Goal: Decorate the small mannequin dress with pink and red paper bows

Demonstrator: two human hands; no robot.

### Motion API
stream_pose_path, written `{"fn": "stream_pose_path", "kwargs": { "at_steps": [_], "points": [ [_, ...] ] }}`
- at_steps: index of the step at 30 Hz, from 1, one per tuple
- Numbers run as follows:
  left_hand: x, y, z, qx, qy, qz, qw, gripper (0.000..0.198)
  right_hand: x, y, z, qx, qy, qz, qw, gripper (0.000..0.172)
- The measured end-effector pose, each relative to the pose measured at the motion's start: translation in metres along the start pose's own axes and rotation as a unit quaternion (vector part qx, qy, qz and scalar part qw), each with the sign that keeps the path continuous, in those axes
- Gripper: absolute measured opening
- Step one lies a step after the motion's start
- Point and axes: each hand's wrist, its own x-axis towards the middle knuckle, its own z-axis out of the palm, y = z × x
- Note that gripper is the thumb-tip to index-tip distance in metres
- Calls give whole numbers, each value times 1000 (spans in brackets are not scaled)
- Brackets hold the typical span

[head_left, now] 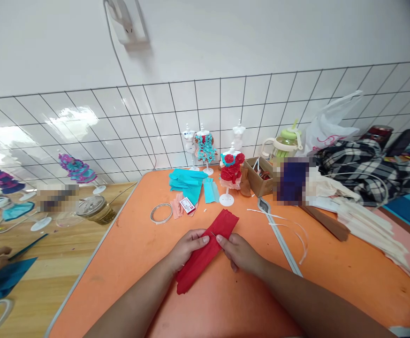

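Smooth orange tabletop [138, 281]; over it, near middle, long folded strip of crinkled red material [202, 260], slanting. Left hand [190, 244] pinches its left edge, thumb on top. Right hand [240, 251] narrow at opposite edge; thin, dark, needle-like sliver [213, 234] juts from its pinch.

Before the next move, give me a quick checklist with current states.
1. Left hand gripping red paper: ok, thumb on top.
2. Right hand on the paper: ok, thumb at its right edge.
3. Thin dark piece by the right thumb identified: cannot tell, too small.
4. Left fingers under the paper placed safely: cannot tell, hidden.
5. Red-dressed mannequin upright: ok, on its stand beyond the paper.
6. Turquoise paper away from both hands: ok, lying farther back.
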Motion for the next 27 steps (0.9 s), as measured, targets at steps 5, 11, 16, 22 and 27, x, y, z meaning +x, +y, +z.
{"fn": "stream_pose_path", "kwargs": {
  "at_steps": [5,11,16,22,27],
  "points": [
    [3,-4,2,47,36,23,998,32,-2,0,4,0,8,-6,1000,51],
    [4,-7,9,12,27,52,998,31,-1,0,4,-1,2,-4,1000,51],
    [3,-6,4,23,19,29,999,30,0,1,2,-7,5,10,1000,50],
    [3,-5,2,19,22,23,999,31,1,1,1,3,-2,20,1000,50],
    [2,-1,5,24,17,33,999,33,1,1,-1,7,-11,27,1000,52]
  ]
}}
